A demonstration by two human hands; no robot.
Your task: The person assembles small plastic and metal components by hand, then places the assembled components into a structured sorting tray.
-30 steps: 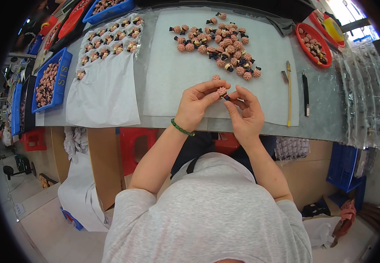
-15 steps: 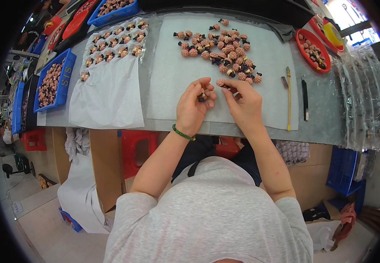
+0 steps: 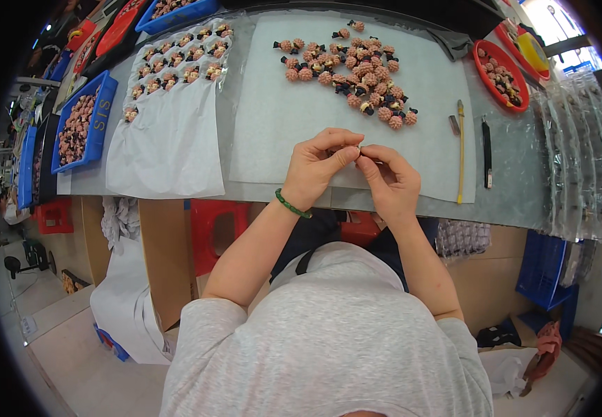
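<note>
My left hand [image 3: 317,165] and my right hand [image 3: 393,182] meet fingertip to fingertip over the near part of a white sheet [image 3: 267,142]. Both are closed in a pinch on small figurines, of which only a dark speck shows between the fingers; the rest is hidden. A green bracelet [image 3: 291,204] circles my left wrist. Beyond my hands lies a loose pile of small figurines [image 3: 365,71], with knobbly pink heads and dark parts. To the left, similar figurines [image 3: 191,73] lie in rows on white tissue paper [image 3: 165,153].
Blue trays [image 3: 101,124] of figurines stand at the left. On the right are a red bowl [image 3: 518,104] of figurines, a thin yellow-handled tool [image 3: 461,153], a black tool [image 3: 487,153] and stacked clear plastic packaging [image 3: 582,153]. A dark ledge borders the table's far side.
My hands have come together from slightly apart. The left fingers have closed over the figurine visible there before, and the right hand's pink figurine is now hidden. The view has shifted slightly.
</note>
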